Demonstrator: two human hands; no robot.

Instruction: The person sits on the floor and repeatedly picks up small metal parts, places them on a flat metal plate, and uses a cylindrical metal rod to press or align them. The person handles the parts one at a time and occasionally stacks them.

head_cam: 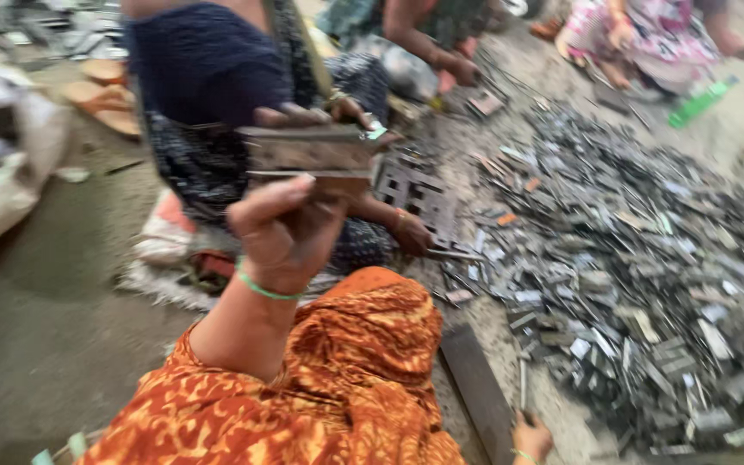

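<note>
A wide heap of small grey metal scraps (647, 284) is spreading across the floor (36, 319) on the right, taking up most of that side. The floor itself is showing as bare grey concrete on the left, where a pale sack (2, 172) is lying near the edge.

A person's knee draped in orange patterned cloth (337, 379) is filling the lower middle. Opposite, a co-worker in dark blue patterned clothing (208, 77) is sitting close, with one hand (411, 234) resting low beside a flat perforated metal grid (419, 200). Further back, two more people in green and pink clothing are sitting by the heap, and a green bottle (697, 103) is lying near them.

A long dark flat metal bar (480, 392) is lying on the floor just beside the orange knee, at the edge of the scrap heap.

The left hand (282, 232), wearing a thin green bangle (260, 287) at the wrist, is being held up in front of the camera. Its grip is clamped on a stack of flat rusty metal plates (312, 159), the thumb pressing on the lower edge; the co-worker's other fingers (346, 110) are touching the top of the same stack. The picture is blurred here.

The right hand (531, 437) is lying low at the bottom edge, near the end of the dark bar; whether its grip is closed or apart, I cannot tell.
</note>
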